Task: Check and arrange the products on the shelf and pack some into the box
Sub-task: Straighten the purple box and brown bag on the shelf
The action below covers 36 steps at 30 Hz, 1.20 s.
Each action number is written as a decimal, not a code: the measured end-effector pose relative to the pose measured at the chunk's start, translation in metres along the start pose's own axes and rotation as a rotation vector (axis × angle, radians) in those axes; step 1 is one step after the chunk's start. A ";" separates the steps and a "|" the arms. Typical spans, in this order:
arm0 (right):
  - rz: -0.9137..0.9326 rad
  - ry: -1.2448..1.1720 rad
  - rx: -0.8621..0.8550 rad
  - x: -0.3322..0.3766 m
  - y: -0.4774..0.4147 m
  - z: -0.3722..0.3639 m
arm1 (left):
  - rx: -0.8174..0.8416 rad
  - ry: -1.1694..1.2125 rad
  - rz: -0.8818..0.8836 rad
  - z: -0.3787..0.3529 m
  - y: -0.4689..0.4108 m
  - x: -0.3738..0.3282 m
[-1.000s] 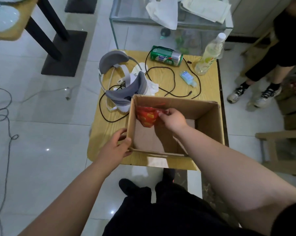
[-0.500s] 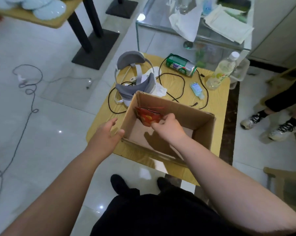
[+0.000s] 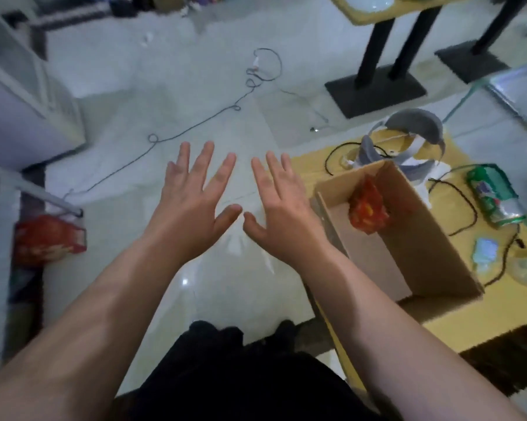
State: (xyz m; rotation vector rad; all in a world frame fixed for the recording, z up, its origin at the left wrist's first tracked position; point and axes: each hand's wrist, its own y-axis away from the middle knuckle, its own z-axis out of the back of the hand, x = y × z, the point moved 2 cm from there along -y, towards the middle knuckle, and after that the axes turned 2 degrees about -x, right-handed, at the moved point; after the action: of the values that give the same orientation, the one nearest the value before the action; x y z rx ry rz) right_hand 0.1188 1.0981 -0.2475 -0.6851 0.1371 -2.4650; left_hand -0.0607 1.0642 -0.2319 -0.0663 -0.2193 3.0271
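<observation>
Half a sec ago the R hand [image 3: 283,208] was in the box [image 3: 420,232] w/ the red packet [image 3: 368,209] and the L hand [image 3: 192,205] braced its corner. Now I see both out over the floor, fingers spread, holding nothing. Packet stays in the box, leaning on the far wall. One item packed; view swung left, prob. toward the next product.

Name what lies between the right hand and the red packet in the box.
Head view: only the cardboard box wall separates the right hand from the red packet.
</observation>
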 end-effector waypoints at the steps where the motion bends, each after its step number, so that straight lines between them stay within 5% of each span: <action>1: 0.076 -0.010 0.027 0.018 -0.004 -0.007 | -0.029 -0.020 0.048 0.008 0.018 0.012; 12: 0.712 -0.139 0.225 0.292 0.000 -0.083 | -0.258 -0.234 0.662 0.111 0.286 0.132; 24: 1.375 -0.448 0.335 0.632 0.193 -0.142 | -0.251 -0.499 1.379 0.228 0.653 0.128; 36: 1.792 -0.652 0.399 0.812 0.284 -0.126 | -0.330 -0.701 1.730 0.307 0.781 0.108</action>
State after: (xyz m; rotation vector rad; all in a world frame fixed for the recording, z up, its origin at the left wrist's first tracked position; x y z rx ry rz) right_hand -0.3748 0.4065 -0.0649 -0.6410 -0.0236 -0.4900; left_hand -0.2636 0.2640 -0.0462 1.5835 -1.2829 4.3284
